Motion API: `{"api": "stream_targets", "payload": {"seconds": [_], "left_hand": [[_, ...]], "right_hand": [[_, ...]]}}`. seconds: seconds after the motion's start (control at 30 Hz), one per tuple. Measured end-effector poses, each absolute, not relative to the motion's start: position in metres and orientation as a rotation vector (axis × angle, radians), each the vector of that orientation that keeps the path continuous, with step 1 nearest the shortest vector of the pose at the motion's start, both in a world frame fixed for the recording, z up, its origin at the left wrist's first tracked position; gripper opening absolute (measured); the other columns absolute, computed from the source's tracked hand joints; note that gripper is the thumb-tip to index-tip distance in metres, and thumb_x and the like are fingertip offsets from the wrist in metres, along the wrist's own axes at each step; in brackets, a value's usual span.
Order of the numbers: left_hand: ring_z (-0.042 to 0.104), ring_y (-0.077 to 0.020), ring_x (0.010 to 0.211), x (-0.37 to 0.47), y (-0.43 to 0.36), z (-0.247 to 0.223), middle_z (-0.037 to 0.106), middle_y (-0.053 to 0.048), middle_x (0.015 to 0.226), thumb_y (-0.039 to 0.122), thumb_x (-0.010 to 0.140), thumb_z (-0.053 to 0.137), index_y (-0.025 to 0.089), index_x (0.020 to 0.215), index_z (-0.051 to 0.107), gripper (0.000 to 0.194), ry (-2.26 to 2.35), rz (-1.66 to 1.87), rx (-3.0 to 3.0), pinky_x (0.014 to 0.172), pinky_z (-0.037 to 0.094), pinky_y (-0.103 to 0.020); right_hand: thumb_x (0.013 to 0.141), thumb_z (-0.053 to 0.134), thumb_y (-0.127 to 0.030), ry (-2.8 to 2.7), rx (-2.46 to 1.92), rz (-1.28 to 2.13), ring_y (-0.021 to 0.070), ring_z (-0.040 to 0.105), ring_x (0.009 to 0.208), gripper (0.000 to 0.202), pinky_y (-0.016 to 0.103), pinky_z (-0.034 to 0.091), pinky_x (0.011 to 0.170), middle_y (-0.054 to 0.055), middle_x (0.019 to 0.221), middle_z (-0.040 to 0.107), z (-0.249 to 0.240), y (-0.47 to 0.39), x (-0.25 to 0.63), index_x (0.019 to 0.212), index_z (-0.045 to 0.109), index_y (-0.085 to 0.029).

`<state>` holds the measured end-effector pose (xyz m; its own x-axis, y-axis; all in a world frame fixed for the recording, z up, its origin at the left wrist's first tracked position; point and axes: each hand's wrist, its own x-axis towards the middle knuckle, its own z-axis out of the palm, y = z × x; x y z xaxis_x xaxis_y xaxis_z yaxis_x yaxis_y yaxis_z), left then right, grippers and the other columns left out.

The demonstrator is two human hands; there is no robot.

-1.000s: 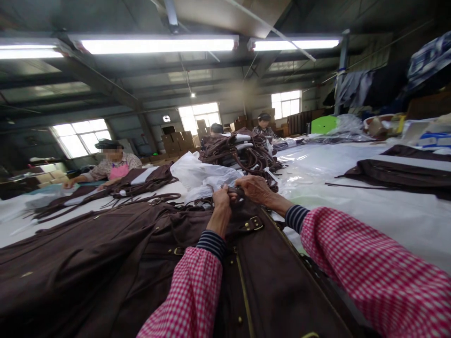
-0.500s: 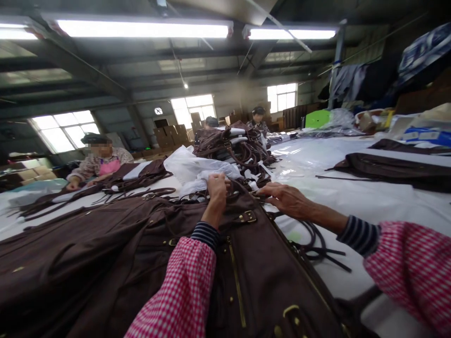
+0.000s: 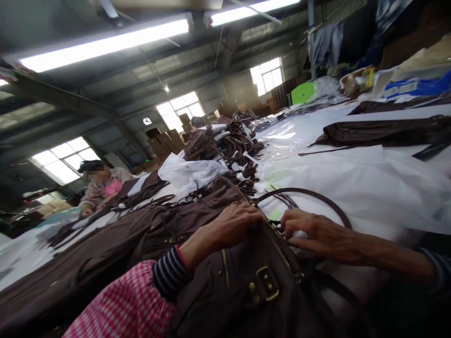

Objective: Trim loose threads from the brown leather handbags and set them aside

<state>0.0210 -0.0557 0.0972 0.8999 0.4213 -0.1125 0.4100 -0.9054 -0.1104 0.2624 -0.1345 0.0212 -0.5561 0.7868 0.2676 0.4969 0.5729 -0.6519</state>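
Note:
A dark brown bag [image 3: 243, 263] with brass buckles and zips lies in front of me, its zipped top edge to the right. My left hand [image 3: 237, 223] reaches across the bag, fingers bent and closed on the cloth beside the top zip [image 3: 283, 253]. Just across that zip is my right hand [image 3: 313, 232], its fingers curled in a pinch at the bag's edge by some brass hardware; what sits between them is hidden. A thin brown handle [image 3: 327, 199] arches up behind my right hand.
More brown bags with tangled straps are heaped [image 3: 225, 145] ahead, beside crumpled white wrapping [image 3: 190, 171]. Another brown bag [image 3: 384, 134] lies at right on the white-covered table [image 3: 355, 173]. A co-worker [image 3: 102, 183] sits at left; others are farther back.
My left hand has left the white wrapping and come nearer, to the zipped edge. My right hand has also moved nearer along that edge. The handle now arches upward; the view has tilted.

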Motion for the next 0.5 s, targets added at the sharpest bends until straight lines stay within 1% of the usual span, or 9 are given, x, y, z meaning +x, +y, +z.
{"api": "stream_targets", "payload": {"seconds": [0.03, 0.1, 0.2, 0.27, 0.33, 0.4, 0.43, 0.5], "left_hand": [[0.059, -0.0186, 0.104, 0.016, -0.062, 0.092, 0.068, -0.004, 0.113, 0.005, 0.086, 0.048, 0.026, 0.115, 0.063, 0.038, -0.676, 0.185, -2.963, 0.091, 0.045, -0.029], [0.058, -0.0190, 0.103, 0.011, -0.071, 0.086, 0.067, -0.005, 0.111, 0.007, 0.090, 0.045, 0.024, 0.113, 0.061, 0.032, -0.720, 0.116, -2.943, 0.090, 0.043, -0.031], [0.056, -0.0200, 0.102, 0.013, -0.079, 0.085, 0.066, -0.006, 0.107, 0.009, 0.091, 0.046, 0.021, 0.102, 0.059, 0.021, -0.718, 0.077, -2.922, 0.090, 0.040, -0.033], [0.056, -0.0201, 0.098, 0.016, -0.082, 0.091, 0.065, -0.005, 0.099, 0.011, 0.086, 0.051, 0.020, 0.092, 0.058, 0.013, -0.691, 0.129, -2.964, 0.091, 0.037, -0.034], [0.056, -0.0193, 0.092, 0.017, -0.084, 0.101, 0.065, -0.003, 0.092, 0.013, 0.082, 0.056, 0.019, 0.087, 0.059, 0.009, -0.692, 0.185, -3.047, 0.095, 0.036, -0.035], [0.057, -0.0189, 0.092, 0.014, -0.085, 0.116, 0.066, -0.001, 0.091, 0.019, 0.086, 0.056, 0.020, 0.091, 0.062, 0.008, -0.725, 0.178, -3.137, 0.102, 0.033, -0.036], [0.057, -0.0189, 0.093, 0.010, -0.085, 0.124, 0.067, -0.001, 0.093, 0.023, 0.090, 0.055, 0.021, 0.093, 0.063, 0.009, -0.745, 0.156, -3.174, 0.104, 0.032, -0.037], [0.057, -0.0189, 0.094, -0.002, -0.084, 0.140, 0.067, 0.000, 0.094, 0.034, 0.098, 0.049, 0.022, 0.092, 0.064, 0.021, -0.822, 0.085, -3.201, 0.104, 0.033, -0.035]], "right_hand": [[0.099, 0.048, -0.029, -2.289, -1.031, 0.670, 0.0197, 0.058, 0.095, 0.022, 0.032, 0.042, 0.085, 0.005, 0.098, 0.061, 0.022, -0.136, 0.264, 0.085, 0.062, -0.019], [0.100, 0.045, -0.031, -2.372, -1.072, 0.639, 0.0191, 0.058, 0.087, 0.029, 0.032, 0.041, 0.080, 0.005, 0.090, 0.062, 0.025, -0.140, 0.269, 0.078, 0.058, -0.019], [0.103, 0.042, -0.037, -2.405, -1.186, 0.599, 0.0179, 0.056, 0.074, 0.037, 0.032, 0.039, 0.072, 0.003, 0.077, 0.061, 0.028, -0.143, 0.273, 0.073, 0.055, -0.019], [0.104, 0.041, -0.039, -2.340, -1.154, 0.566, 0.0182, 0.056, 0.077, 0.037, 0.032, 0.040, 0.074, 0.004, 0.081, 0.063, 0.030, -0.140, 0.269, 0.078, 0.058, -0.019], [0.105, 0.039, -0.035, -2.283, -0.989, 0.555, 0.0186, 0.058, 0.088, 0.032, 0.031, 0.042, 0.082, 0.005, 0.093, 0.065, 0.035, -0.133, 0.257, 0.090, 0.062, -0.019], [0.105, 0.040, -0.031, -2.285, -0.798, 0.546, 0.0186, 0.057, 0.100, 0.026, 0.032, 0.042, 0.092, 0.006, 0.106, 0.065, 0.038, -0.123, 0.241, 0.102, 0.063, -0.019], [0.104, 0.041, -0.030, -2.316, -0.736, 0.524, 0.0188, 0.057, 0.102, 0.024, 0.032, 0.041, 0.094, 0.006, 0.107, 0.065, 0.038, -0.118, 0.234, 0.103, 0.063, -0.019], [0.104, 0.041, -0.029, -2.408, -0.692, 0.468, 0.0194, 0.057, 0.098, 0.026, 0.034, 0.042, 0.094, 0.007, 0.103, 0.066, 0.035, -0.111, 0.221, 0.097, 0.063, -0.019]]}}
